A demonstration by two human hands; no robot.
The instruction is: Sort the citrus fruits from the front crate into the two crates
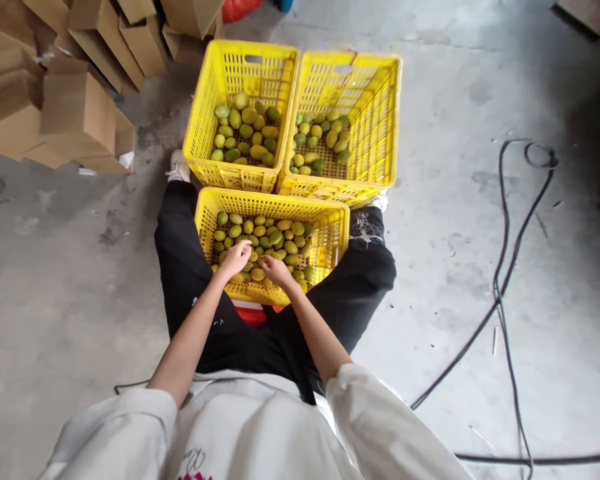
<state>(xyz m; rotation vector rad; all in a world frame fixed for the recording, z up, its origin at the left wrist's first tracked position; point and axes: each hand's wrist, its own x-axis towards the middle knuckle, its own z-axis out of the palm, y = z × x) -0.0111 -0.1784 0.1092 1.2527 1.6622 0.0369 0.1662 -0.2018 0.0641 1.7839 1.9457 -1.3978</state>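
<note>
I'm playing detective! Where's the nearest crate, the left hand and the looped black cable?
Nearest crate (332, 235): head view, inner right wall.
Left hand (237, 260): head view, middle of back.
Looped black cable (499, 297): head view, where strands cross.

Bare forearms (196, 335) forward, fingers (243, 248) bent.

Looks plastic and glossy on the near crate (275, 203), smooth-skinned on the fruit (276, 237) inside it. Shows matt cardboard in the boxes (77, 115) beyond it to the left, scuffed concrete-like floor (445, 267) around it, matt cloth in trousers (181, 243) flanking it.
</note>
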